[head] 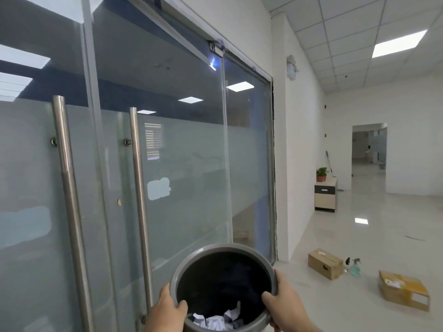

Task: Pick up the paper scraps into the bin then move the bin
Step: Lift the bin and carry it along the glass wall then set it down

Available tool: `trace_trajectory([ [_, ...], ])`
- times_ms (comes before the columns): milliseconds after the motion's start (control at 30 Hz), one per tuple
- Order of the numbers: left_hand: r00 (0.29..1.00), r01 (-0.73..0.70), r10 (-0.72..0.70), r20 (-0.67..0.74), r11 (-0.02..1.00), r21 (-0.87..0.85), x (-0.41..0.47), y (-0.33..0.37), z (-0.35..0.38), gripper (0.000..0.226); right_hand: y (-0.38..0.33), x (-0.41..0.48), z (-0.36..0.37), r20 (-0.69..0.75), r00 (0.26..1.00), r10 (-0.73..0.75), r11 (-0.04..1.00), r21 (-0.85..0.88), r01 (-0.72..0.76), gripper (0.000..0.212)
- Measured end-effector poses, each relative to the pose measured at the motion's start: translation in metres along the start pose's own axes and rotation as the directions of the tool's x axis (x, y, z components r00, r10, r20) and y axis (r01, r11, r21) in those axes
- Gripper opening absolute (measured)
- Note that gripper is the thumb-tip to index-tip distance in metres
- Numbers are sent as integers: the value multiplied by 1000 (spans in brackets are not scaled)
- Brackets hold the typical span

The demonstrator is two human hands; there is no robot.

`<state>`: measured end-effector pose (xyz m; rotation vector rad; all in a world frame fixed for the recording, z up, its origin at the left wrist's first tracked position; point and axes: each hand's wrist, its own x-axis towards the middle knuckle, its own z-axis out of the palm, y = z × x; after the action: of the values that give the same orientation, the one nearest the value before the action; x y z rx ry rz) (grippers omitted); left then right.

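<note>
A round grey bin [206, 254] with a black inside is held up in front of me, low in the view. Crumpled white paper scraps [217, 321] lie at its bottom. My left hand [165, 309] grips the rim on the left side, thumb hooked inside. On the right side of the rim my right hand [285, 303] holds on, its thumb also over the edge. The bin is off the floor and tilted towards me.
Glass doors with two tall steel handles [72, 200] stand close on the left. A white corridor opens to the right. On the floor lie two cardboard boxes [324, 263] [404, 289] and a spray bottle [354, 267]. A small cabinet [325, 194] with a plant stands by the wall.
</note>
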<state>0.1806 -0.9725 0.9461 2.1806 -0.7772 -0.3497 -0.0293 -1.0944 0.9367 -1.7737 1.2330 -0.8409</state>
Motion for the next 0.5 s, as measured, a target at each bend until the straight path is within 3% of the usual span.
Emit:
trace_trajectory([
  [500,1000,2,-1,8,999,-40,66,0,43,53,17,71,18,70,997,41,998,38,-44,49],
])
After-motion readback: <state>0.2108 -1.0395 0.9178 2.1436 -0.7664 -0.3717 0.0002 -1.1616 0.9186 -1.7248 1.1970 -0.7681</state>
